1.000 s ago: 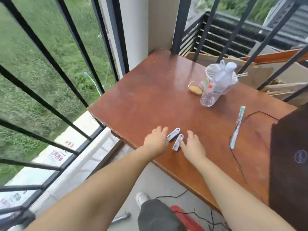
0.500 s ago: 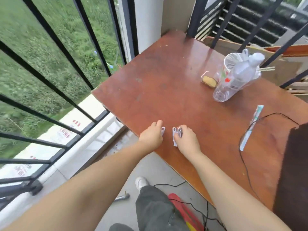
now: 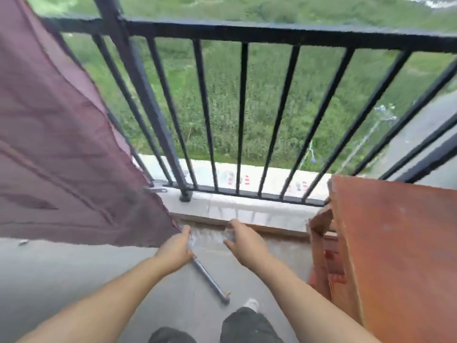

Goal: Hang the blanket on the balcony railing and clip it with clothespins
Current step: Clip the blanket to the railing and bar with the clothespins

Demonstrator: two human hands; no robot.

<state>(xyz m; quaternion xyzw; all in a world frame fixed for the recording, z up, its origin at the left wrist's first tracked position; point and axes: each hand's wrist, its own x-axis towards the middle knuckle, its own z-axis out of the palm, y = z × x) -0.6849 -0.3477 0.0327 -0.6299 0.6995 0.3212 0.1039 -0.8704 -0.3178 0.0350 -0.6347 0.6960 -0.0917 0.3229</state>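
While both hands (image 3: 210, 246) grip clothespins (image 3: 228, 235), the blanket (image 3: 61, 157) hangs just left.

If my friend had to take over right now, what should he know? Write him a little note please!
Left hand: closed on a pale clothespin, right beside the blanket's lower corner.
Right hand: closed on a second clothespin, in the air above the floor.
Blanket: maroon, already draped over the balcony railing at the left, hanging inside the bars.
Done: blanket hung, both pins in hand.
Left: no pin can be seen on the blanket yet, so clip both pins over it where it crosses the top rail.
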